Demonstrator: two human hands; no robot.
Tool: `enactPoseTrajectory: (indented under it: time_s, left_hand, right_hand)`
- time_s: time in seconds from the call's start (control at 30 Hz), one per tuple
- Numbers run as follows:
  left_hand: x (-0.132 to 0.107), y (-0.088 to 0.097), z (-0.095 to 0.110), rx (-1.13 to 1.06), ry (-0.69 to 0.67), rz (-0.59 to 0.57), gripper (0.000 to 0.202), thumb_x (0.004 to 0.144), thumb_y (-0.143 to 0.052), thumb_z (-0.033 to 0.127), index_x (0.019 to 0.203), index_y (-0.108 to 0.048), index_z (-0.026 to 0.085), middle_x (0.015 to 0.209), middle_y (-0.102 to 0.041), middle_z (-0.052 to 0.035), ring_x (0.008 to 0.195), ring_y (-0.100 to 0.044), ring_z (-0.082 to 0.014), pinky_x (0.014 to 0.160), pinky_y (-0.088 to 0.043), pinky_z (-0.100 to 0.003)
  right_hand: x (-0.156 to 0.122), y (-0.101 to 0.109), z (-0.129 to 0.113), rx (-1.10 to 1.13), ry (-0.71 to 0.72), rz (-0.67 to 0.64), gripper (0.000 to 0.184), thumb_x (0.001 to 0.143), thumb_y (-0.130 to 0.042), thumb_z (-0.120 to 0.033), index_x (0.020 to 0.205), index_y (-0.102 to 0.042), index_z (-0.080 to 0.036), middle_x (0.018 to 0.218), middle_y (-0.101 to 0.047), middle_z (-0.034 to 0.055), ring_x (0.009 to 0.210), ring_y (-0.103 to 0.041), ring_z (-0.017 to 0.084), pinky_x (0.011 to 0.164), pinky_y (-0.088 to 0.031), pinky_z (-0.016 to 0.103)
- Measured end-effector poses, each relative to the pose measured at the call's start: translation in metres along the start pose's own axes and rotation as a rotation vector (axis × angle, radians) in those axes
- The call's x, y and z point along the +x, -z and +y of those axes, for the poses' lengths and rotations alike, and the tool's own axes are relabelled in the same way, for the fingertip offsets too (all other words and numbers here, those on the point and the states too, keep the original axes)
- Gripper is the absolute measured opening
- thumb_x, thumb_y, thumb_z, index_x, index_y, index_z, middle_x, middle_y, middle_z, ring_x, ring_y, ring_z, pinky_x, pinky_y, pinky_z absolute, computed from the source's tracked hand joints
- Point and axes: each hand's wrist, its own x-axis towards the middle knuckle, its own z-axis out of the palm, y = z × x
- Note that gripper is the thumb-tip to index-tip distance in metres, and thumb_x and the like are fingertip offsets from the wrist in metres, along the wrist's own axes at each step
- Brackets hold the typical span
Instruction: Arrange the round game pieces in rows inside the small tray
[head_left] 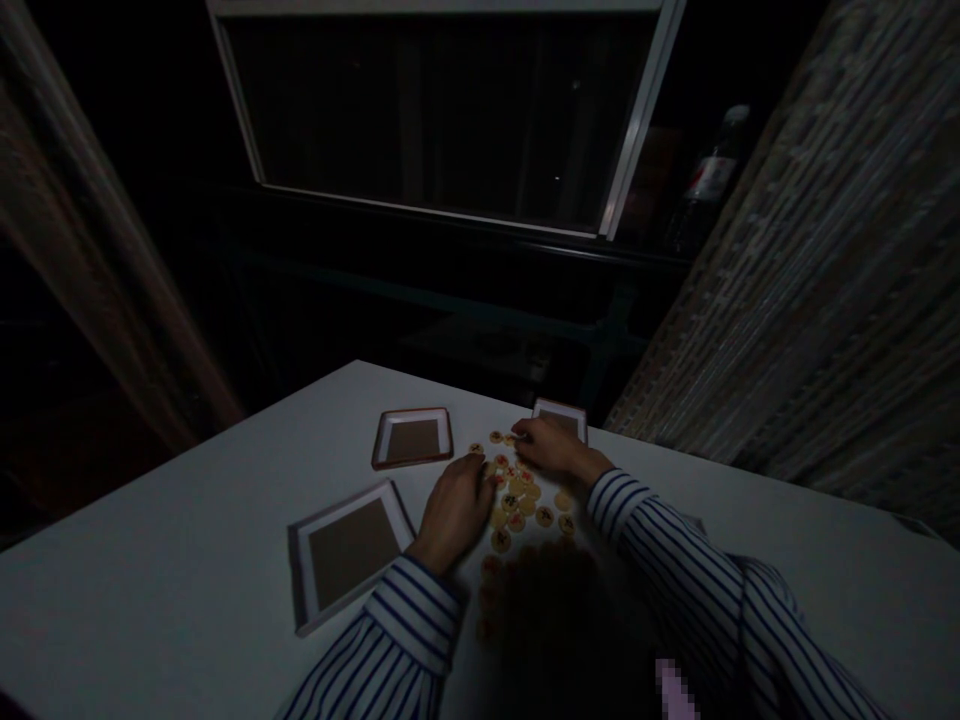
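Round wooden xiangqi pieces (pixel 528 505) lie loosely spread on the white table, several face up with red or black characters. Along the left side of the spread, my left hand (pixel 454 508) rests low with bent fingers, its fingertips by the nearest pieces. My right hand (pixel 553 448) reaches over the far right side, fingers curved and slightly apart above the pieces near its tips. No piece shows clearly held in either hand. Nearer to me, more pieces (pixel 489 598) lie in deep shadow.
An open shallow box (pixel 298 580) lies left of my left hand. Another shallow box (pixel 376 455) sits behind it, and a third box (pixel 561 406) is partly behind my right hand. The white table (pixel 187 560) ends at a far edge. A bottle (pixel 709 180) stands beyond, near a beaded curtain (pixel 810 230).
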Motion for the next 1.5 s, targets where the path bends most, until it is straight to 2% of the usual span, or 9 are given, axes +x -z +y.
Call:
enactPoseTrajectory:
  time_s: [0.17, 0.33, 0.5, 0.8, 1.13, 1.23, 1.5]
  left_hand:
    - [0.002, -0.003, -0.003, 0.008, 0.002, 0.004, 0.037, 0.085, -0.038, 0.024, 0.116, -0.051, 0.007, 0.118, -0.056, -0.0165, 0.110, -0.051, -0.0232, 0.098, -0.037, -0.037]
    - [0.002, -0.007, -0.006, 0.012, 0.026, 0.033, 0.036, 0.084, -0.039, 0.019, 0.116, -0.051, 0.007, 0.117, -0.057, -0.0153, 0.110, -0.051, -0.0224, 0.097, -0.038, -0.036]
    - [0.002, -0.009, -0.006, -0.006, 0.025, 0.053, 0.035, 0.084, -0.038, 0.017, 0.115, -0.052, 0.008, 0.116, -0.058, -0.0151, 0.108, -0.052, -0.0221, 0.097, -0.038, -0.037]
    - [0.004, -0.005, -0.005, -0.044, 0.025, 0.077, 0.035, 0.083, -0.038, 0.016, 0.114, -0.053, 0.008, 0.113, -0.059, -0.0153, 0.106, -0.053, -0.0228, 0.095, -0.040, -0.038]
    - [0.005, -0.003, -0.004, -0.189, 0.071, 0.181, 0.035, 0.083, -0.039, 0.018, 0.114, -0.053, 0.010, 0.119, -0.055, -0.0147, 0.113, -0.050, -0.0229, 0.098, -0.038, -0.039]
    - [0.006, -0.002, -0.005, -0.248, 0.116, 0.216, 0.035, 0.085, -0.038, 0.023, 0.114, -0.054, 0.011, 0.115, -0.058, -0.0143, 0.107, -0.054, -0.0219, 0.094, -0.041, -0.037]
    - [0.005, 0.000, 0.001, -0.527, 0.225, 0.201, 0.038, 0.084, -0.044, 0.037, 0.110, -0.058, 0.014, 0.109, -0.064, -0.0106, 0.100, -0.059, -0.0197, 0.088, -0.044, -0.032]
  right_hand:
    - [0.020, -0.009, -0.011, -0.052, -0.030, -0.015, 0.029, 0.084, -0.041, -0.028, 0.101, -0.061, -0.016, 0.103, -0.063, 0.0103, 0.096, -0.056, 0.019, 0.076, -0.038, 0.026]
    - [0.032, -0.016, -0.018, -0.105, -0.050, -0.010, 0.033, 0.085, -0.039, -0.034, 0.096, -0.062, -0.013, 0.107, -0.060, 0.0146, 0.102, -0.051, 0.024, 0.081, -0.037, 0.033]
    - [0.038, -0.023, -0.019, -0.121, -0.023, 0.007, 0.032, 0.083, -0.041, -0.034, 0.095, -0.063, -0.014, 0.111, -0.058, 0.0133, 0.106, -0.047, 0.026, 0.084, -0.036, 0.038]
    - [0.043, -0.029, -0.016, -0.116, -0.008, 0.022, 0.033, 0.086, -0.037, -0.033, 0.091, -0.064, -0.015, 0.107, -0.060, 0.0127, 0.101, -0.050, 0.025, 0.080, -0.036, 0.037]
    - [0.026, -0.006, -0.021, -0.114, 0.028, 0.093, 0.029, 0.084, -0.040, -0.032, 0.097, -0.060, -0.016, 0.097, -0.065, 0.0102, 0.092, -0.056, 0.023, 0.079, -0.033, 0.035]
    - [0.017, 0.001, -0.021, -0.107, 0.062, 0.114, 0.029, 0.084, -0.042, -0.033, 0.101, -0.060, -0.017, 0.094, -0.066, 0.0097, 0.089, -0.058, 0.022, 0.078, -0.033, 0.034]
    - [-0.020, 0.009, -0.022, -0.008, 0.185, 0.207, 0.029, 0.081, -0.051, -0.034, 0.103, -0.059, -0.018, 0.095, -0.066, 0.0073, 0.091, -0.057, 0.021, 0.080, -0.033, 0.033]
